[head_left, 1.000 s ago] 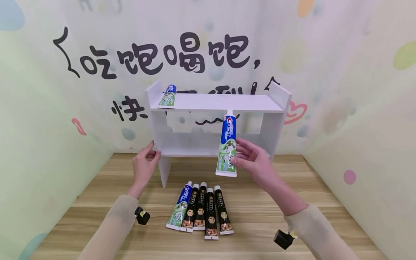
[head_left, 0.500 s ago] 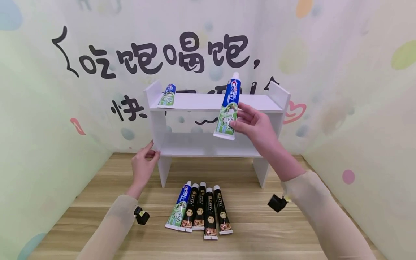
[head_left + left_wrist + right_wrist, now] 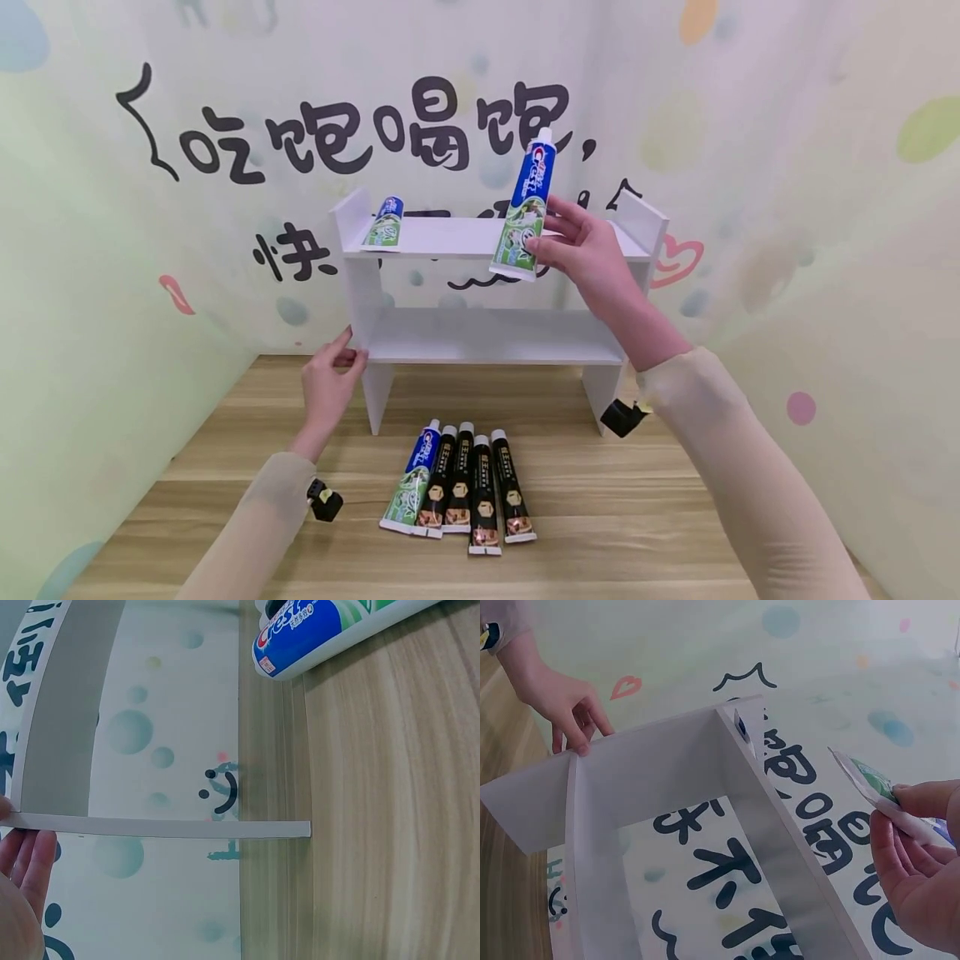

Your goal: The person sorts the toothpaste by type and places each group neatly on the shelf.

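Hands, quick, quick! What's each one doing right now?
Left hand: gripping the left side of the white shelf.
Right hand: holding a blue-and-green toothpaste tube.

I see room for a hand along the top shelf, between its lying tube and the right end panel. Five tubes lie before the opening underneath.
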